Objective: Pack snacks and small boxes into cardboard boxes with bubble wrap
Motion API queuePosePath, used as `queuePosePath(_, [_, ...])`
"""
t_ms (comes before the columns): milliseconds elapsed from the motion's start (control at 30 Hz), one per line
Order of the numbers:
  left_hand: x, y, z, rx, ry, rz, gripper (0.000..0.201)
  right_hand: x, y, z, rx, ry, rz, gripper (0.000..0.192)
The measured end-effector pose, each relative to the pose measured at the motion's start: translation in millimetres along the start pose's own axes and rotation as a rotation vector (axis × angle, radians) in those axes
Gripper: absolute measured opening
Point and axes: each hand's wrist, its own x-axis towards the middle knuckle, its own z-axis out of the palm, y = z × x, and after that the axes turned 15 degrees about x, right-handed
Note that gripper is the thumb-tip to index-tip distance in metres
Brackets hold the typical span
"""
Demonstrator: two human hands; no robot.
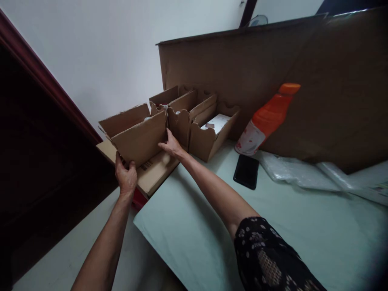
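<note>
An open-topped cardboard box sits at the left, resting on a flat closed carton. My left hand grips its near left corner, thumb on the front and fingers behind the side. At the other end, my right hand holds the near right corner, with fingers around the edge. Just right and behind stand more open cardboard boxes with wavy-cut ends, among them a box holding a white item. What lies in the gripped box is mostly hidden by its front wall.
A tall brown cardboard panel stands behind. Before it are an orange-capped bottle, a black phone and clear plastic wrapping, all on a pale green table. A dark red curtain edge hangs at the left.
</note>
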Motion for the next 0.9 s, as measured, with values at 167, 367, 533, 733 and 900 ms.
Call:
queuePosePath(167, [4, -1, 12.8, -0.026, -0.003, 0.015, 0.075, 17, 0, -3, -0.056, 0.000, 0.028, 0.107])
queuePosePath(367, [4, 3, 18.3, 0.001, -0.007, -0.010, 0.077, 16, 6, -10, -0.106, -0.016, 0.013, 0.102])
queuePosePath(533, [5, 11, 20.5, 0.008, -0.013, -0.039, 0.076, -6, 14, -14, -0.126, -0.072, -0.006, 0.098])
queuePosePath(733, [-2, 17, 24.3, 0.032, -0.015, -0.076, 0.070, -58, 19, -10, -0.157, -0.158, -0.032, 0.092])
queuePosePath(900, [0, 15, 23.3, 0.060, 0.019, -0.096, 0.085, -59, 10, -14, -0.191, -0.136, -0.044, 0.092])
